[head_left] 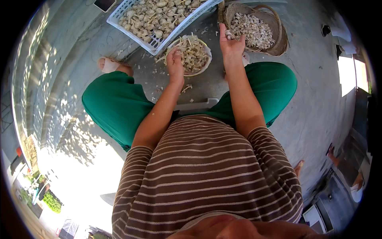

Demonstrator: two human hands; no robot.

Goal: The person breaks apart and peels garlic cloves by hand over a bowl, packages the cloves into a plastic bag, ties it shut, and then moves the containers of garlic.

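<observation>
My left hand [175, 65] is over the near-left rim of a round bowl [209, 63] piled with dry garlic stems and skins [194, 51]. Its fingers are curled inward, and what they hold, if anything, is hidden. My right hand [232, 47] is palm up with thumb and fingers apart, at the left edge of a wicker basket [283, 38]. Loose garlic cloves [254, 31] fill the basket. A few pale cloves show by the right fingertips; whether they lie on the hand or behind it I cannot tell.
A white plastic crate [153, 48] full of whole garlic bulbs [159, 18] stands beyond the bowl. A phone [105, 4] lies at upper left. Skin scraps [187, 87] litter the concrete floor. My green-trousered knees [115, 103] flank the bowl. Another person's foot [299, 166] shows at right.
</observation>
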